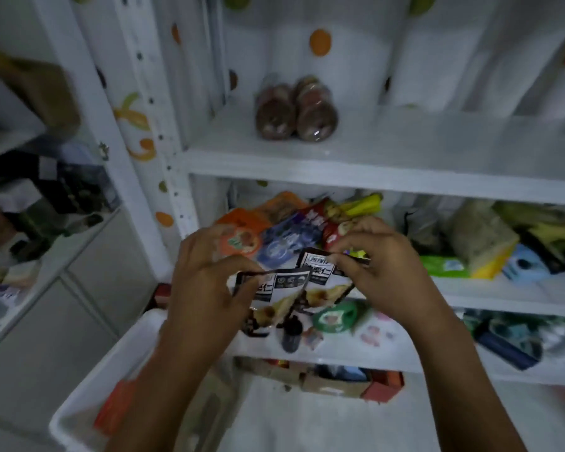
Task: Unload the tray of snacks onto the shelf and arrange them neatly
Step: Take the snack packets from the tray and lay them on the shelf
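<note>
Both forearms reach up and forward from the bottom of the view, wrists bent slightly inward so the hands meet in front of the white shelf (372, 177). The left hand (209, 275) pinches the top edge of a black-and-white snack packet (274, 288) between thumb and forefinger, its other fingers curled loosely above. The right hand (382, 265) pinches the top edge of a second matching packet (320, 272) in the same way, knuckles raised and fingers arched over it. The two packets hang side by side and overlap in the middle, held in the air just ahead of the middle shelf level. Behind them on that level lies a loose heap of snack bags (284, 230), orange, blue, red and yellow. On the level above stand two clear packs of brown round cakes (296, 112), touching each other. Below the left forearm sits the white tray (88, 399) with an orange pack (115, 409) lying inside it.
</note>
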